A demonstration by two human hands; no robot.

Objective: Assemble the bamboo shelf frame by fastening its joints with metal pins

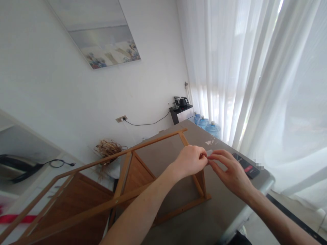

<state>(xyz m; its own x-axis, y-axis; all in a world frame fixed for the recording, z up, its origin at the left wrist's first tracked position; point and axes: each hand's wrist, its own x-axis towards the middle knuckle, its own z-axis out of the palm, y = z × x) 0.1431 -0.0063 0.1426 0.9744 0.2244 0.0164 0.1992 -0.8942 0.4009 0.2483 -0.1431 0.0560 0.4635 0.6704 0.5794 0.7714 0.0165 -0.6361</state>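
Observation:
My left hand (190, 160) is closed, its curled fingertips meeting those of my right hand (231, 170). My right thumb and index finger are pinched together at the same spot. A small whitish, see-through piece (209, 152) shows between the fingertips; what kind of thing it is cannot be made out. Both hands are above a wooden shelf frame (155, 140) with slanted rails and brown panels, lying on the grey table (219, 204). The end of this frame is partly hidden behind my left hand and forearm.
A dark phone-like device (246, 166) with a red patch lies near the table's right edge. Beyond the table are a kettle (183, 102) on a dark stand and several blue water bottles (212, 129). Dried stalks (108, 149) stand at the left; white curtains (217, 68) hang right.

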